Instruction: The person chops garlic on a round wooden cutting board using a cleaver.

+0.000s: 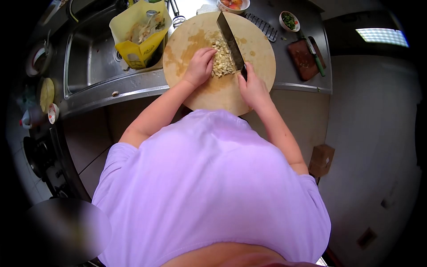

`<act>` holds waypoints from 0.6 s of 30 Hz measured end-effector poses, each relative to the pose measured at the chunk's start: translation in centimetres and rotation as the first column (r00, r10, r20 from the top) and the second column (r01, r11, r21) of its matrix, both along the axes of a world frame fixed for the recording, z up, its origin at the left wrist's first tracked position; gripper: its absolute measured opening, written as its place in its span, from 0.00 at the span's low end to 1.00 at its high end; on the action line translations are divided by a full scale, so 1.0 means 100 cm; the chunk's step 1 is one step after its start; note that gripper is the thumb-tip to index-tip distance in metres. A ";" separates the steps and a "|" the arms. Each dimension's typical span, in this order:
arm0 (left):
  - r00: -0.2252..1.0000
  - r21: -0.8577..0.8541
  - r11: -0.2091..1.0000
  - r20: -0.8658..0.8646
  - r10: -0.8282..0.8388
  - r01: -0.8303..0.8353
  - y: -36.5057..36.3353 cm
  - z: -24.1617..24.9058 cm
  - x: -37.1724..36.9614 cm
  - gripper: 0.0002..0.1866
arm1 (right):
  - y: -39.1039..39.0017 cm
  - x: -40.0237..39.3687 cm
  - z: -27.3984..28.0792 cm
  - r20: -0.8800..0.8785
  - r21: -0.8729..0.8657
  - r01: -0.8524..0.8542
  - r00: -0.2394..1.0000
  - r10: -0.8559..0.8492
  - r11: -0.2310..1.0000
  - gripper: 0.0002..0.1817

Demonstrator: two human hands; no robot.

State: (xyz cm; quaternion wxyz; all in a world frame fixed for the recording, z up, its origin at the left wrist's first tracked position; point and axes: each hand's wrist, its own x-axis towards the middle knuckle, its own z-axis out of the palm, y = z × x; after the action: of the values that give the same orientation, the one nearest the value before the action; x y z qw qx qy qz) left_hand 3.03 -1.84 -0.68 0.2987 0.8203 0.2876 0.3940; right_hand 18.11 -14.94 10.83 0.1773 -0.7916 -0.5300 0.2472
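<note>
On a round wooden cutting board lies a heap of chopped pale garlic-like pieces. My right hand grips the dark handle of a cleaver, whose broad blade points away from me along the right side of the heap. My left hand is at the heap's left edge, its fingers drawn together and touching the pieces. Whether a piece is pinched between those fingertips is hidden.
Left of the board is a metal sink with a yellow bag of scraps. At right are a bowl of chopped greens, a small brown board and a green-handled knife. A bowl of reddish food stands behind.
</note>
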 end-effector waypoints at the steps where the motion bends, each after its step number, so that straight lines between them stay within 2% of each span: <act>1: 1.000 -0.004 1.000 -0.003 -0.001 0.001 -0.001 -0.001 -0.001 0.13 | 0.000 0.000 -0.004 -0.003 -0.004 0.001 1.000 -0.001 1.000 0.23; 3: 1.000 -0.009 1.000 -0.006 -0.004 0.004 0.000 -0.001 0.001 0.13 | 0.003 0.004 -0.013 0.030 -0.083 -0.013 0.999 0.016 0.996 0.23; 12: 1.000 -0.001 1.000 0.001 -0.009 0.009 0.000 -0.001 0.000 0.13 | -0.001 0.007 0.000 0.012 0.027 0.033 0.999 -0.034 0.999 0.23; 14: 1.000 -0.003 1.000 -0.012 -0.014 0.014 0.000 -0.004 0.000 0.13 | -0.003 0.013 -0.016 0.019 0.004 0.015 1.000 -0.015 1.000 0.22; 18: 1.000 0.002 1.000 -0.020 -0.011 0.011 0.001 -0.002 0.000 0.13 | 0.000 0.011 -0.010 -0.004 0.005 0.001 1.000 -0.001 1.000 0.21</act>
State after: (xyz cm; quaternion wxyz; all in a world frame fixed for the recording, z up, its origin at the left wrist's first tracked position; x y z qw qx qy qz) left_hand 3.05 -1.73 -0.93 0.2974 0.8259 0.2855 0.3845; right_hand 19.26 -14.90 9.84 0.1807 -0.7909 -0.5297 0.2474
